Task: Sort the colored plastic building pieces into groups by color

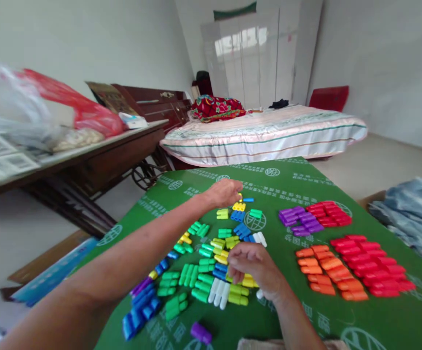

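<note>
My left hand [227, 192] reaches far over the green board, its fingers pinched together at a small yellow block [240, 196]. A blue block [248, 200] lies just right of these fingertips, and a joined yellow group [239, 207] sits just below. Nearer me, my right hand [251, 266] is curled above the middle of the pile, over yellow blocks [249, 281]; what its fingers hold, if anything, is hidden. Around it lie finger-shaped plastic blocks: white ones [219, 293], green ones [189, 275] and lime ones [238, 294].
Sorted to the right are purple blocks [300, 219], orange blocks [330, 270] and red blocks [373, 265]. Blue blocks [141, 309] lie at the left; a purple block [201, 333] is near me. Beyond the green board [269, 182] stands a bed [269, 138]. A cluttered table [138, 133] is at left.
</note>
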Motion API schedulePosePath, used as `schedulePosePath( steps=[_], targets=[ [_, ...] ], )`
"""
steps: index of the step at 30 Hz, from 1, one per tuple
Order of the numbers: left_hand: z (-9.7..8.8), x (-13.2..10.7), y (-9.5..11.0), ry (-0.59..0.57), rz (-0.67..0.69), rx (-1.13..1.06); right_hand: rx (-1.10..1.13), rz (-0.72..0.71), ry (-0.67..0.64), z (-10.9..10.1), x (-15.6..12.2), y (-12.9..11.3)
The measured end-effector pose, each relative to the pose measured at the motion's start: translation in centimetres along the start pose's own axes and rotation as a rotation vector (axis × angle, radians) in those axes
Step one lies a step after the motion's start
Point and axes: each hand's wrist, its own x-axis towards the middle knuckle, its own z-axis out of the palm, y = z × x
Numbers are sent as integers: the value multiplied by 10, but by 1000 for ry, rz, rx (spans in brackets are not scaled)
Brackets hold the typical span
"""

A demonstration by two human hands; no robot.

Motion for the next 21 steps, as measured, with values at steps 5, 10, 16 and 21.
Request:
schedulePosePath(
  steps=[5,10,16,21],
  targets=[
    [2,-65,-88,-36,-249,36,-78,-5,-33,-2,-7,2],
    [20,-129,-146,-109,-454,36,-125,-18,-28,-4,-12,6],
    [54,-180,-164,-224,-553,6,-182,-5,-28,-10,-15,13],
    [68,-199,-161,-265,-563,-25,-205,28,-20,-13,-17,17]
  ],
)
